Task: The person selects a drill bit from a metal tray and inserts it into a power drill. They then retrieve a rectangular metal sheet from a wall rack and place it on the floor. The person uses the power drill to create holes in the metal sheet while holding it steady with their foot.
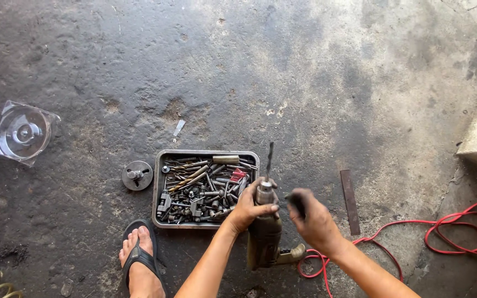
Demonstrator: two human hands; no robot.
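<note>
Head view: a stained concrete floor (316, 83) is seen from above, with two bare forearms reaching in from the bottom edge.
Left hand: the left hand (248, 208) is wrapped around the chuck end of an electric drill (264, 234), fingers closed on it.
Right hand: the right hand (311, 218) is closed around a small dark tool (297, 203) just beside the chuck; the tool is blurred and its kind cannot be told.
Drill: it is held upright over the floor, with a drill bit (270, 160) pointing away from the person, at the right edge of the tray.
Tray: a rectangular metal tray (157, 190) lies on the floor, filled with drill bits and small metal parts.
Cord: a red cable (448, 229) is looped on the floor to the right.
Nearby: a round metal disc (137, 175) lies left of the tray, a clear plastic cover (24, 132) farther left, a flat dark metal bar (350, 201) to the right, and a sandalled foot (139, 259) below the tray.
</note>
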